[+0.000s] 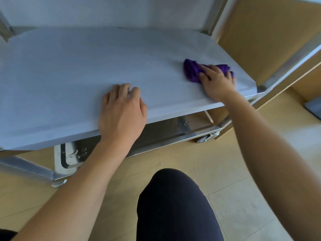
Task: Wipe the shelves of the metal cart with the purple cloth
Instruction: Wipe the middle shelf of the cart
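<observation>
The metal cart's middle shelf (73, 70) is a broad grey sheet that fills the upper half of the view. A crumpled purple cloth (191, 70) lies on the shelf's right side, near the front right corner. My right hand (217, 82) sits on top of the cloth and grips it, with bunched fabric showing past the fingers on both sides. My left hand (121, 110) rests on the shelf's front edge near the middle, fingers loosely bent, holding nothing.
A lower shelf (173, 126) of shiny scratched steel shows below the front edge, with caster wheels (205, 138) at the corners. Cart posts (211, 13) rise at the back. A wooden cabinet (260, 37) stands to the right. My knee (173, 202) is over the wooden floor.
</observation>
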The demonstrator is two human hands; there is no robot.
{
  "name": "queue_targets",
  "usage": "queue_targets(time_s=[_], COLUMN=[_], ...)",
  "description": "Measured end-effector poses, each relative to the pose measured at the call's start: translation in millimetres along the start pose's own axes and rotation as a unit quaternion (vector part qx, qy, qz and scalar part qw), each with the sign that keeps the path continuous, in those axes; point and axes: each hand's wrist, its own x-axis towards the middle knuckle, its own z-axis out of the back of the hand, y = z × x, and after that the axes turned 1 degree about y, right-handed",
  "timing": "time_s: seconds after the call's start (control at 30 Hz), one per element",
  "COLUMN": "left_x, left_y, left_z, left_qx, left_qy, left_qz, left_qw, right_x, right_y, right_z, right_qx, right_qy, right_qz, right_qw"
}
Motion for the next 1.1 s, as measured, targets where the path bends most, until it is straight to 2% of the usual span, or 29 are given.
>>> queue_targets(time_s=[0.1, 0.23, 0.33, 0.43, 0.53, 0.63, 0.77, 0.87, 1.0, 1.1], left_x=[0, -1, -1, -1, -1, -1, -3, -2, -4, -2], left_y=[-4, -6, -6, -6, -4, -7, -11, -15, -18, -18], left_z=[-2, -2, -2, -2, -1, -1, -2, -2, -3, -2], left_qx=[0.015, 0.026, 0.031, 0.032, 0.03, 0.025, 0.024, 0.024, 0.027, 0.025], left_qy=[0.003, 0.004, 0.004, 0.006, 0.01, 0.01, 0.012, 0.016, 0.013, 0.012], left_qz=[0.0, 0.001, 0.001, 0.002, 0.002, 0.002, -0.002, -0.002, -0.003, 0.001], left_qw=[1.0, 1.0, 1.0, 0.999, 0.999, 1.0, 1.0, 1.0, 1.0, 1.0], right_x=[11, -1, -36, -84, -94, -56, -4, 7, -10, -48], right_y=[-37, -29, 13, 65, 73, 33, -41, -68, -49, -1], right_z=[11, 6, -8, -31, -34, -22, 0, 17, 11, -8], right_qx=[0.013, 0.024, 0.04, 0.023, 0.03, 0.029, 0.013, 0.012, 0.03, 0.045], right_qy=[0.0, -0.024, -0.036, -0.068, -0.057, -0.028, -0.025, -0.006, -0.021, -0.043], right_qz=[-0.056, -0.04, 0.013, 0.113, 0.14, 0.109, -0.025, -0.073, -0.061, 0.021], right_qw=[0.998, 0.999, 0.998, 0.991, 0.988, 0.993, 0.999, 0.997, 0.998, 0.998])
